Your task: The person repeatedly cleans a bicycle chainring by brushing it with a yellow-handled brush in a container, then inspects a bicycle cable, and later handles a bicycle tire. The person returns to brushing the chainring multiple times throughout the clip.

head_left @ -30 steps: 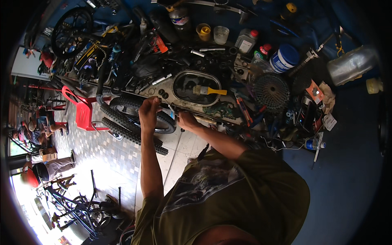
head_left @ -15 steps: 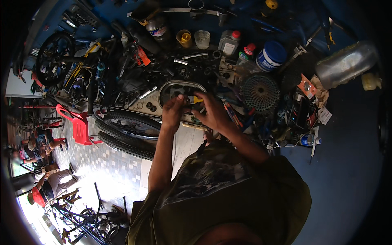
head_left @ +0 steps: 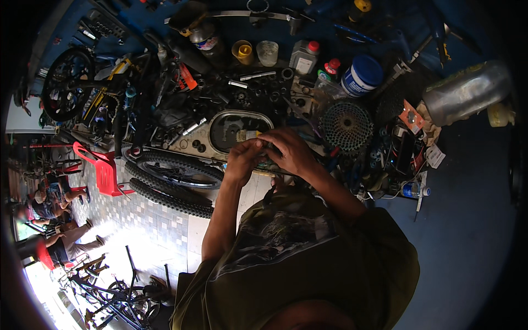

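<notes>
My left hand (head_left: pixel 243 160) and my right hand (head_left: pixel 292 152) meet at the near edge of the cluttered workbench, fingertips pinched together. Whatever small item is between them is dark and mostly covered by the fingers, so I cannot make it out. Just beyond them sits an oval metal pan (head_left: pixel 240 112) with dark liquid in it. Inside the pan, close to my fingers, lies a brush (head_left: pixel 251 134) with a yellow part and pale bristles.
A large bicycle cassette (head_left: pixel 346 125) lies right of my hands. Bottles, cups and a blue-and-white tub (head_left: pixel 362 75) line the back. Bicycle tyres (head_left: pixel 170 195) are at the bench's near left, beside a red chair (head_left: pixel 107 171). Other people sit far left.
My hands have drawn closer together and shifted slightly right and nearer to me. More of the oval pan and the brush now shows. The whole view has shifted a little.
</notes>
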